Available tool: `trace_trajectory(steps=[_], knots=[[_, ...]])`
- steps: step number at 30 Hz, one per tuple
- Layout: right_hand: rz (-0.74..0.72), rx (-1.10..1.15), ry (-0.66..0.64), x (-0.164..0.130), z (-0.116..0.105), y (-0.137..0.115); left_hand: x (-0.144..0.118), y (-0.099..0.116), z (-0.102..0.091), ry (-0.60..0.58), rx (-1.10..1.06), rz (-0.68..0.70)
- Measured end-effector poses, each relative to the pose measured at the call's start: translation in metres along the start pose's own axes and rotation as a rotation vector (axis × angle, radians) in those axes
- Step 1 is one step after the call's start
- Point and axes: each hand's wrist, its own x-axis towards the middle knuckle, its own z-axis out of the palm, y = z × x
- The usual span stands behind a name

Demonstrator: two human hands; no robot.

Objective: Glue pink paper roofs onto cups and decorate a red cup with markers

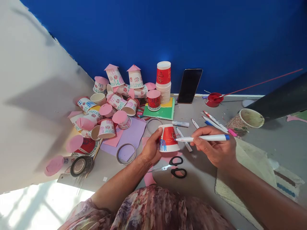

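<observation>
My left hand (151, 147) grips an upside-down red and white paper cup (168, 138) that has blue marks drawn near its rim. My right hand (216, 145) holds a white marker with a blue cap (203, 138), its tip touching the cup's side. Black-handled scissors (174, 166) lie on the grey floor just below the cup, on pink paper scraps.
A heap of decorated cups with pink lids (107, 102) lies at the left by the white wall. A stack of red cups (163, 81), a phone (189, 85) leaning on the blue wall, a red paint dish (214, 99), loose markers (214, 122), tape rolls (80, 166) and a used cup (246, 120) surround the hands.
</observation>
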Motion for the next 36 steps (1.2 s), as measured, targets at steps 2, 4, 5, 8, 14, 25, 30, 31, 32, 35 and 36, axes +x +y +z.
trace_trajectory(steps=[2, 4, 5, 8, 14, 25, 30, 31, 32, 35, 36], knots=[[-0.013, -0.043, -0.048, -0.0010, 0.0004, -0.0002, 0.0003, -0.0001, -0.0002, -0.033, -0.008, -0.023], [-0.033, -0.075, -0.085, -0.0019, 0.0007, -0.0007, 0.0002, -0.0001, -0.0002, -0.059, -0.011, -0.036], [-0.045, -0.083, -0.092, -0.0021, 0.0007, -0.0010, 0.0001, -0.0001, -0.0001, -0.062, -0.014, -0.037], [-0.057, -0.072, -0.096, -0.0020, 0.0004, -0.0011, 0.0003, 0.0000, 0.0006, -0.050, -0.012, -0.035], [-0.028, -0.036, -0.050, -0.0002, -0.0013, -0.0019, 0.0023, -0.0007, 0.0013, 0.035, -0.020, 0.022], [-0.018, 0.028, -0.053, 0.0027, -0.0015, -0.0068, 0.0026, -0.0009, 0.0005, 0.011, -0.026, -0.001], [0.026, 0.087, -0.031, 0.0045, -0.0015, -0.0061, -0.0009, 0.0004, 0.0017, -0.033, -0.017, -0.046], [0.027, 0.090, -0.027, 0.0046, -0.0015, -0.0054, -0.0016, 0.0007, 0.0016, -0.049, -0.004, -0.055], [0.025, 0.086, -0.021, 0.0047, -0.0015, -0.0047, -0.0022, 0.0009, 0.0013, -0.067, 0.014, -0.070], [0.006, 0.050, 0.029, 0.0050, -0.0010, -0.0033, -0.0030, 0.0011, -0.0003, -0.083, 0.051, -0.089], [0.001, 0.039, 0.050, 0.0052, -0.0007, -0.0030, -0.0032, 0.0011, -0.0008, -0.082, 0.056, -0.091]])
